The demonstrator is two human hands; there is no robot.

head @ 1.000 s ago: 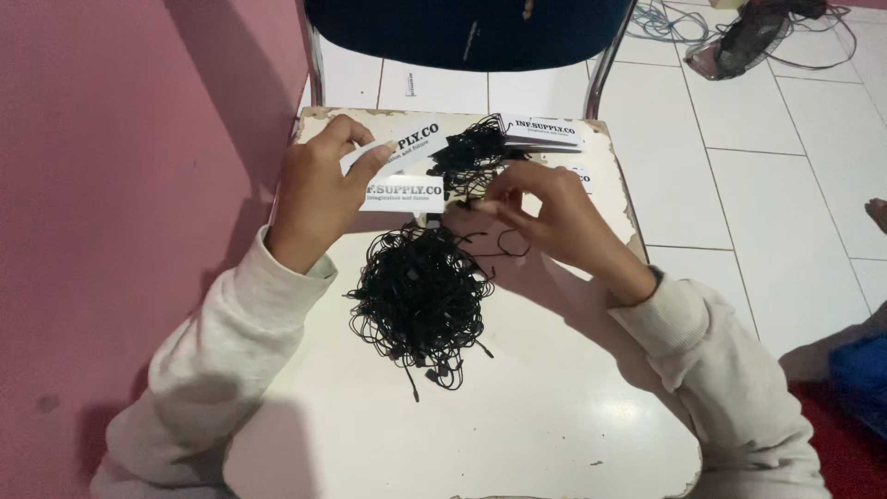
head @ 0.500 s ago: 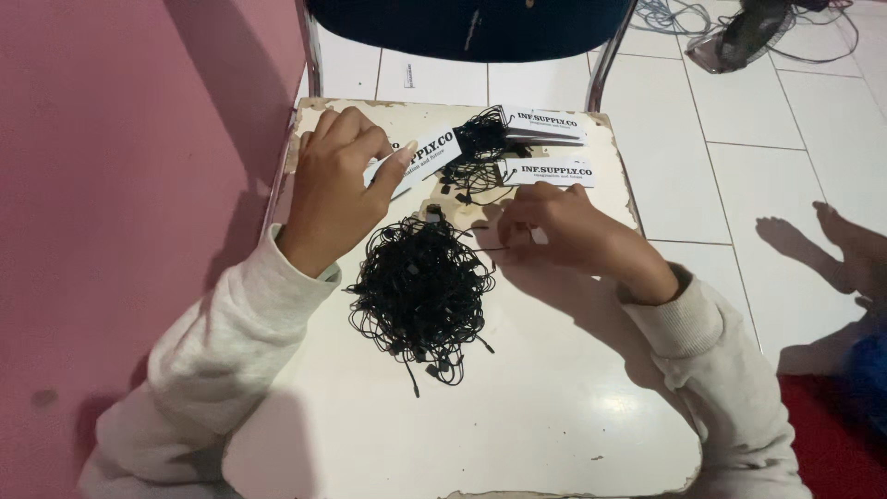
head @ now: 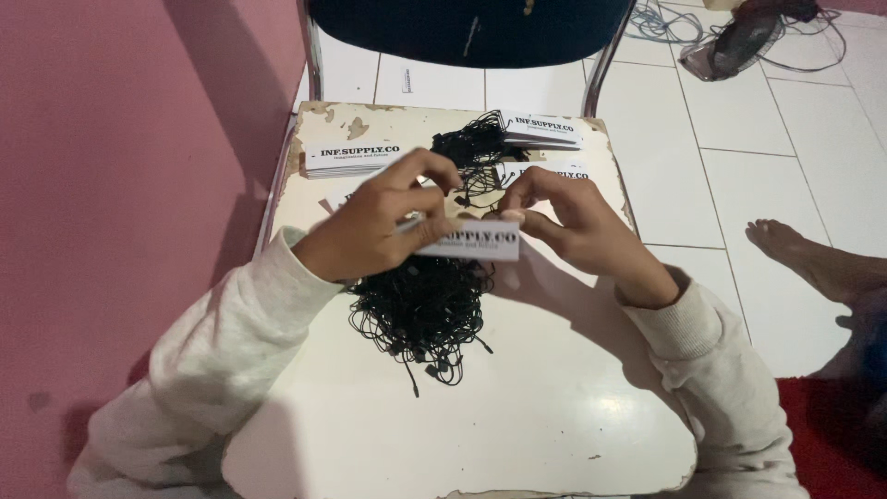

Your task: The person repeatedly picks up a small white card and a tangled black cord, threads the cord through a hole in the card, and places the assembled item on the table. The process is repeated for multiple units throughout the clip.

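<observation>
Head view. Your left hand (head: 374,226) and right hand (head: 577,231) meet over the far half of the white tabletop (head: 517,407). Together they pinch one white card tag (head: 469,242), the left from its left end, the right from its upper right edge. The tag is a flat, narrow rectangle with dark print on its face; it is held level, just above the table, directly over the far edge of the pile of black strings (head: 420,310).

The pile is a loose, tangled mass of thin black loops, some ending in small fasteners, lying between your forearms. A second, smaller cluster of black strings (head: 471,148) lies beyond your hands, touching a stack of white tags (head: 540,129) at the far right. Another stack of white tags (head: 356,157) lies at the far left, apart from the cluster.

The table surface is chipped along its far edge. A dark chair (head: 462,28) stands behind the table. A bare foot (head: 799,254) rests on the tiled floor (head: 739,139) to your right.
</observation>
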